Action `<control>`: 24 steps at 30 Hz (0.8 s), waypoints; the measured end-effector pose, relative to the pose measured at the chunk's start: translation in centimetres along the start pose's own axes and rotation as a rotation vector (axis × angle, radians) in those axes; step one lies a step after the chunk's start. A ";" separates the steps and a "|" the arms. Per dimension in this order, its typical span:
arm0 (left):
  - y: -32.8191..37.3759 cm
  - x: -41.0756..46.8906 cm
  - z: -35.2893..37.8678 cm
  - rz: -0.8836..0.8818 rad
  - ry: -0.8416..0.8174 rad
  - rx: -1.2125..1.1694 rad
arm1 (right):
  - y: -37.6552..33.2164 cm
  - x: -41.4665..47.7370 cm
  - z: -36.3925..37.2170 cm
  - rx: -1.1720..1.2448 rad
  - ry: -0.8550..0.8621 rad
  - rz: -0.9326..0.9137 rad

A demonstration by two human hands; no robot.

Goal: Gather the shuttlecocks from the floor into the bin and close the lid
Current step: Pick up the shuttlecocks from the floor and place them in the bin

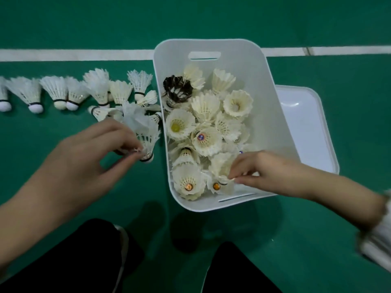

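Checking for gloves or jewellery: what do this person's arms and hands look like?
No gloves, no rings visible: the left hand and right hand are bare. The left forearm is uncovered as far as it shows. The right forearm is bare up to a light sleeve, bunched and blurred at the frame's edge.

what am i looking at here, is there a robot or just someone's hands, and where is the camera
No robot here: one camera worn on a person's head looks down at their two bare hands over a green floor. The left hand pinches a white shuttlecock just left of the bin, an open white tub holding many shuttlecocks, among them a dark shuttlecock. The right hand reaches into the bin and pinches a second shuttlecock by its feathers. A row of shuttlecocks waits on the floor to the left. The lid lies on the floor at the bin's right, not yet on.
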State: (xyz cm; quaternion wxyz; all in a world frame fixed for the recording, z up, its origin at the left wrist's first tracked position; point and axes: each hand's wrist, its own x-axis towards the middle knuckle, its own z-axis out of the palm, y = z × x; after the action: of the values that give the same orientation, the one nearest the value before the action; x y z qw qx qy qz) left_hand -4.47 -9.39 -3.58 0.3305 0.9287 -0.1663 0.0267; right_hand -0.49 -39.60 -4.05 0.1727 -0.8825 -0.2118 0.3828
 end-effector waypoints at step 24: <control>2.3 2.7 -0.4 0.210 0.020 0.083 | -6.6 -0.4 -5.0 0.238 0.570 -0.312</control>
State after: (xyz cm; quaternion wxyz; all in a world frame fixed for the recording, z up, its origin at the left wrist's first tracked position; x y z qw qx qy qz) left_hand -2.66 -11.59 -1.49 0.2886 0.9187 -0.2582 0.0771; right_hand 1.40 -34.86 2.47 0.3831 -0.8846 -0.2414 0.1116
